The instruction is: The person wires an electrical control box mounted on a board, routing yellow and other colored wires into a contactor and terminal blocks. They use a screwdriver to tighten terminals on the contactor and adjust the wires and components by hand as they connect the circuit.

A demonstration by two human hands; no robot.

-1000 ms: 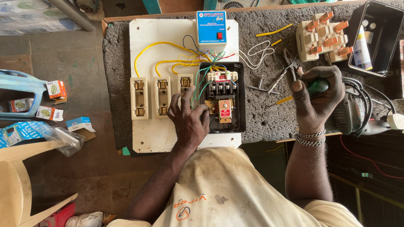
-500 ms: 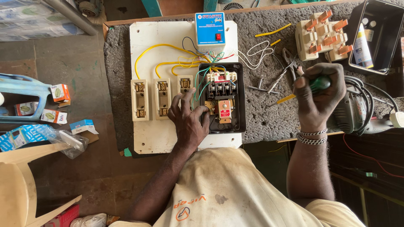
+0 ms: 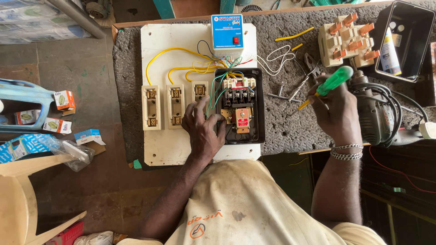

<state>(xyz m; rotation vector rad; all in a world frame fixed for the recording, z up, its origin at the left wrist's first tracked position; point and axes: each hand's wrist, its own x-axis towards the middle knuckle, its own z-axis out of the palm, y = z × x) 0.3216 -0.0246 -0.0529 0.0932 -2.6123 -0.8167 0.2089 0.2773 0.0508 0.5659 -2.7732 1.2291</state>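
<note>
Resting flat on the white rectangular mounting board, the left hand spreads its fingers loosely, open and gripping nothing, fingertips touching the lower edge of the black square plastic switch box and the board beside it. Inside the box sit a row of terminals and a small red-labelled part, fed by a bundle of thin green, yellow, blue and red wires. These wires run up to a blue rectangular control unit with one red button, fixed at the top of the board. Three cream-coloured ceramic fuse holders stand side by side to the left of the hand, two long and one short, joined by curved yellow wires.

The right hand is closed around a screwdriver with a translucent green handle, held above the rough grey stone-like bench top. Two metal bracelets circle that wrist. Just beside it lies a grey power drill with a coiled black cable. A pair of pliers and loose white wire loops lie on the bench between the board and a cream switch block with orange copper-coloured tabs. An open black metal box holds a tube. Small cardboard cartons lie on the floor to the left.
</note>
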